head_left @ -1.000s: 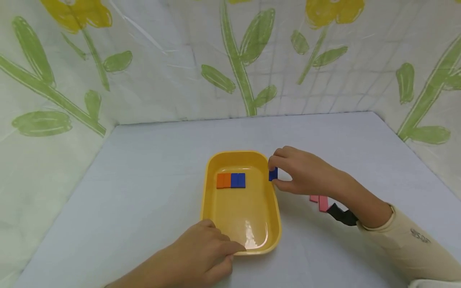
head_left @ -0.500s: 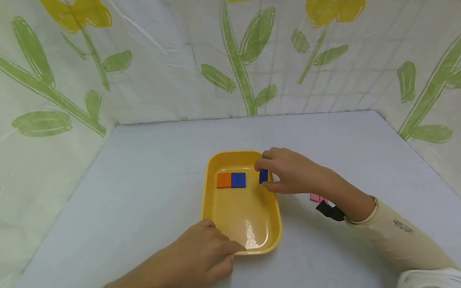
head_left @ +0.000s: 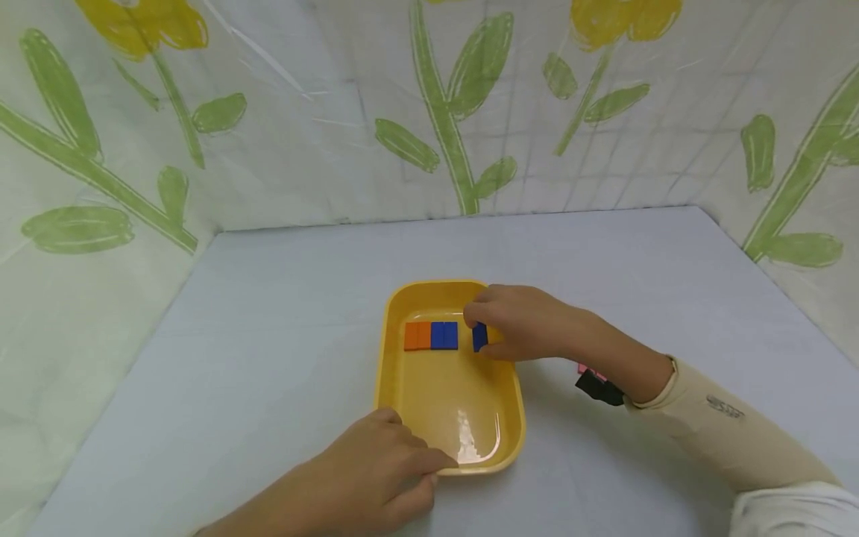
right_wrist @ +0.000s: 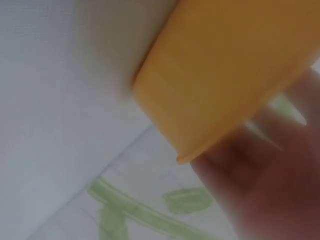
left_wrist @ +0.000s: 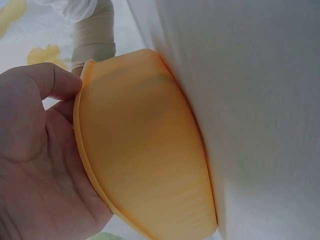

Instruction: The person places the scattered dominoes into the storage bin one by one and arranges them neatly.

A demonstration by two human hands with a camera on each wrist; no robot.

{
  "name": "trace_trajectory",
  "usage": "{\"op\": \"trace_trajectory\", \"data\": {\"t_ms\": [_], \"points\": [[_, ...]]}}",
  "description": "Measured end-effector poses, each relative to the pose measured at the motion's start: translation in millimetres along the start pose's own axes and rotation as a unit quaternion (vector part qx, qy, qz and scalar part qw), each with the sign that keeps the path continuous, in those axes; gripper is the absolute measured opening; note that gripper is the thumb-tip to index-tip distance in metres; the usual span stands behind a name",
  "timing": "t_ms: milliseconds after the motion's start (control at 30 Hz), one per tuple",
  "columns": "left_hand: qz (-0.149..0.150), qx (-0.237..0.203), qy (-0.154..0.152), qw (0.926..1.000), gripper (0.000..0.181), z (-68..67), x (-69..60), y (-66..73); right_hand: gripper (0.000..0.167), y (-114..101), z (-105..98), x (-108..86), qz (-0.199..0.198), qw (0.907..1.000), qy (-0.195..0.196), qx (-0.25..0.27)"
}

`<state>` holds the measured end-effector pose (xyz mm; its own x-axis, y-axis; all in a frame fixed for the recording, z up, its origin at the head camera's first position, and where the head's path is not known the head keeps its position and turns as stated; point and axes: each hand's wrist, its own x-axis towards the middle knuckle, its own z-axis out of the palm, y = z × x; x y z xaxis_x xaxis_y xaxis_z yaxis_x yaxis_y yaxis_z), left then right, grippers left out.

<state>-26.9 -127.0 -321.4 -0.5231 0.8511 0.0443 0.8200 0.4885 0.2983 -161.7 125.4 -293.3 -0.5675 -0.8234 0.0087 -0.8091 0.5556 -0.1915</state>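
A yellow plastic tray [head_left: 443, 410] lies on the table in the head view. My left hand [head_left: 376, 477] holds its near-left rim; in the left wrist view the thumb and fingers pinch the tray's edge [left_wrist: 82, 120]. Over the tray's right side, my right hand [head_left: 530, 321] pinches a small blue tile [head_left: 479, 338] between thumb and fingers. Just left of it, orange tiles [head_left: 417, 336] and blue tiles [head_left: 444, 335] form a row on the tray floor, with a gap before the held tile. The right wrist view shows only the tray's outer wall [right_wrist: 215, 85] and a blurred palm.
Pink tiles [head_left: 583, 368] lie right of the tray, partly hidden by a black strip [head_left: 599, 389] at the right wrist. Behind the pale table [head_left: 268, 335] stands a white sheet [head_left: 302, 149] painted with flowers.
My right hand has moved left and slightly down with the blue tile, from over the tray's right rim to inside it. The left hand and the tray have stayed put.
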Motion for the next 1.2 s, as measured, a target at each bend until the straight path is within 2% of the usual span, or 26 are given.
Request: {"op": "trace_trajectory", "data": {"t_ms": [133, 233, 467, 567, 867, 1200], "points": [[-0.002, -0.009, -0.005, 0.9999, 0.025, -0.3, -0.3, -0.4, 0.032, -1.0, 3.9, 9.4, 0.005, 0.9996, -0.025, -0.009], [0.0, -0.005, 0.002, 1.0, 0.024, 0.6, -0.5, -0.5, 0.035, -1.0, 8.2, 15.3, 0.01, 0.999, -0.038, -0.02], [0.033, 0.044, 0.069, 0.9961, 0.019, 5.6, -2.1, -0.1, 0.038, -0.5, 15.5, 24.7, 0.013, 0.9978, -0.055, -0.034], [0.039, 0.049, 0.079, 0.9949, 0.019, 6.0, -2.4, -0.2, 0.037, -1.1, 15.6, 26.3, 0.014, 0.9973, -0.06, -0.039], [0.04, 0.053, 0.088, 0.9939, 0.018, 7.6, -2.8, -0.8, 0.03, -4.5, 18.6, 34.9, 0.034, 0.9947, -0.079, -0.057], [0.039, 0.043, 0.083, 0.9949, 0.019, 6.3, -3.0, 0.3, 0.031, -5.6, 23.2, 38.6, 0.038, 0.9963, -0.062, -0.046]]}}
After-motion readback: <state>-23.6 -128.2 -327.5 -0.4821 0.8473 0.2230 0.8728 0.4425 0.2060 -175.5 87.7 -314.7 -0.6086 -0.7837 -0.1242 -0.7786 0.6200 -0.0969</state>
